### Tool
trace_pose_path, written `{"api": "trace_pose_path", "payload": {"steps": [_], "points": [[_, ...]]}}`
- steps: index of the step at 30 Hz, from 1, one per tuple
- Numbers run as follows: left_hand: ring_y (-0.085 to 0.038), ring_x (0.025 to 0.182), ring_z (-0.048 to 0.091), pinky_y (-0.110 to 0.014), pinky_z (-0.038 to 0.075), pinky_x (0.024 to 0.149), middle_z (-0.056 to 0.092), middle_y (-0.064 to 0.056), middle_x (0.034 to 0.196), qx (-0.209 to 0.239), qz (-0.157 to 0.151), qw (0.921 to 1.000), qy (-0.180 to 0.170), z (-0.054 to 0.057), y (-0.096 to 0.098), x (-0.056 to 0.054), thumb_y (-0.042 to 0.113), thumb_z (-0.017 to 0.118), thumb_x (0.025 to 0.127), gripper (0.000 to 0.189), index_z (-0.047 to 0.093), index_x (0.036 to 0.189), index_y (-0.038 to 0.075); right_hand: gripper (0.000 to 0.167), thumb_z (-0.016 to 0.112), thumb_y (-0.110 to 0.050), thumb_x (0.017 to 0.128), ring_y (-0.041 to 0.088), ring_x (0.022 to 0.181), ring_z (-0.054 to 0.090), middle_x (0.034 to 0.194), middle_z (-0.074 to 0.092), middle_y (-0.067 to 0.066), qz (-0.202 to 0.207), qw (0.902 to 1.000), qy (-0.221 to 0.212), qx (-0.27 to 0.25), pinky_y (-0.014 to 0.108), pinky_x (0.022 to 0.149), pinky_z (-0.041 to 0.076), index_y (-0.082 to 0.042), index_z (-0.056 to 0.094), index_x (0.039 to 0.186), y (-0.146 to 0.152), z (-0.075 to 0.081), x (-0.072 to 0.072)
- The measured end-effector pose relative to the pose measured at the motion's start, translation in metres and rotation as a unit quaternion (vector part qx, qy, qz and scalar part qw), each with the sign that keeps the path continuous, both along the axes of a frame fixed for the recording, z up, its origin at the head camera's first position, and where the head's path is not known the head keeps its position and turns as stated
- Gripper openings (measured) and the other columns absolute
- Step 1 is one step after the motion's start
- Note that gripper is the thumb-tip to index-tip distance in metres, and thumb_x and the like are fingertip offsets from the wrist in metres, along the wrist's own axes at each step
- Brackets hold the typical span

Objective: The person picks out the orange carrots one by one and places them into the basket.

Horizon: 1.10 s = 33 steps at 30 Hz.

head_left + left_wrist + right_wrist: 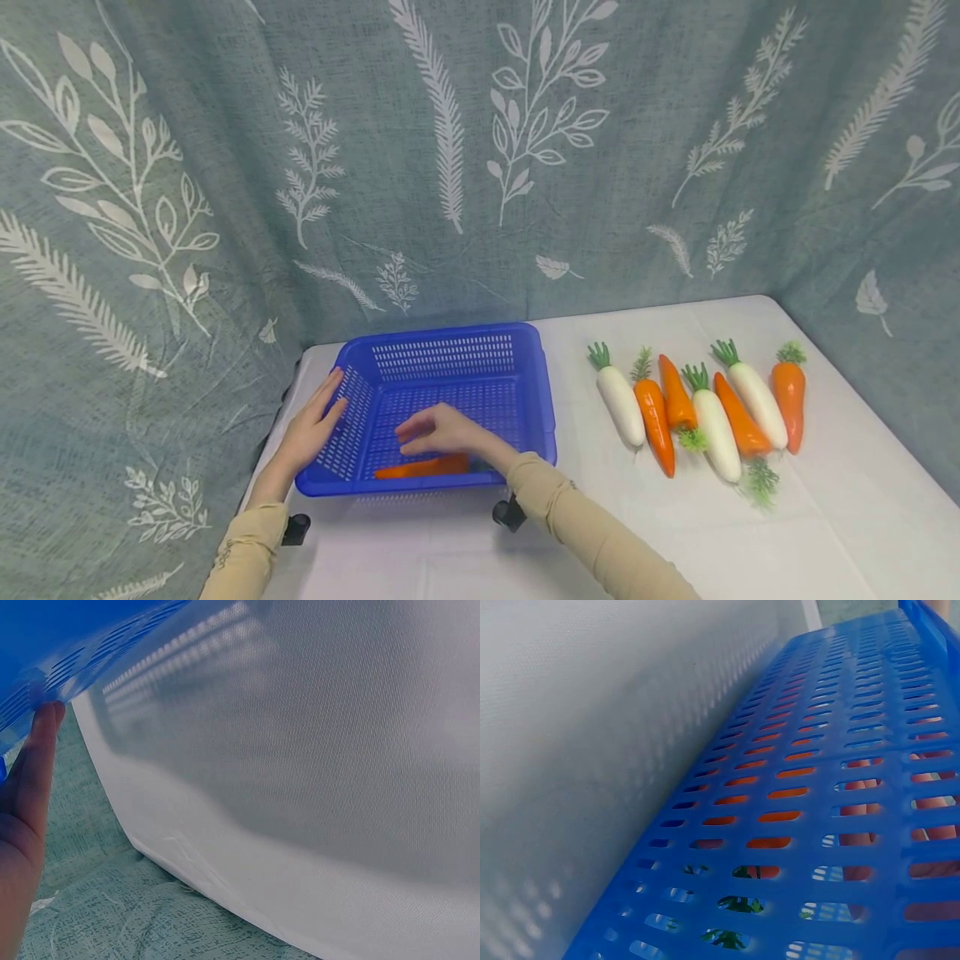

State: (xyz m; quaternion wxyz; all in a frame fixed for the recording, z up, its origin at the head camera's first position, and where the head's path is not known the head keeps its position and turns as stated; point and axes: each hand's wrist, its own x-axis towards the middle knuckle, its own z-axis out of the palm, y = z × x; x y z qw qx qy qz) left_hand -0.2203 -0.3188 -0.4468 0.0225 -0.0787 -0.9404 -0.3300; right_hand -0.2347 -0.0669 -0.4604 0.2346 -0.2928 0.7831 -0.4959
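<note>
A blue slotted plastic basket (543, 392) stands at the left of the white table. Against its left wall lies my left hand (309, 429), fingers extended along the rim; the left wrist view catches these fingers (41, 750) at the basket's outer side. Inside the basket, an orange toy carrot (423, 468) lies along the near wall. My right hand (446, 429) hovers just over this carrot, fingers loosely bent, thumb apart from them, nothing between them. Through the wall slots in the right wrist view, orange carrot (787, 793) and green leaves (739, 904) show.
On the table's right lie white radishes (621, 404) with green tops and several orange carrots (655, 425) in a loose row. Black clips (510, 512) sit below the basket's near side. A patterned teal curtain (465, 167) hangs behind the table (420, 550).
</note>
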Motion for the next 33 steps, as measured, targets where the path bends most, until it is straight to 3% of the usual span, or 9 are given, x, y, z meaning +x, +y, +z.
{"api": "trace_pose_path", "payload": {"steps": [14,26,33], "points": [[-0.046,0.142,0.017,-0.062,0.017,0.113,0.017,-0.021,0.157,-0.001,-0.001,1.0000,0.004,0.0047,-0.0003,-0.0001,0.021,0.040,0.102,0.054,0.023,0.149,-0.001,0.034,0.072,-0.017,0.084,0.019,0.103,0.067,0.111,0.071,0.008,-0.006,1.0000,-0.006,-0.001,0.017,0.085,0.052,-0.003,0.068,0.114,-0.0017,0.0020,0.0003],[-0.047,0.141,0.019,-0.062,0.019,0.112,0.019,-0.024,0.155,-0.002,-0.005,0.9999,0.013,-0.0011,-0.0004,0.0032,0.020,0.041,0.102,0.054,0.024,0.148,-0.003,0.034,0.070,-0.014,0.085,0.025,0.104,0.068,0.109,0.071,0.013,-0.042,0.9954,-0.069,-0.051,0.025,0.087,0.055,0.002,0.066,0.115,0.0013,0.0036,0.0070],[-0.046,0.142,0.018,-0.062,0.017,0.113,0.018,-0.021,0.157,0.006,-0.003,1.0000,0.006,-0.0021,-0.0024,0.0008,0.022,0.040,0.102,0.055,0.023,0.149,-0.001,0.035,0.070,-0.015,0.085,0.022,0.103,0.067,0.110,0.071,0.013,-0.055,0.9939,-0.075,-0.059,0.023,0.087,0.055,0.001,0.066,0.116,0.0046,0.0067,0.0090]]}}
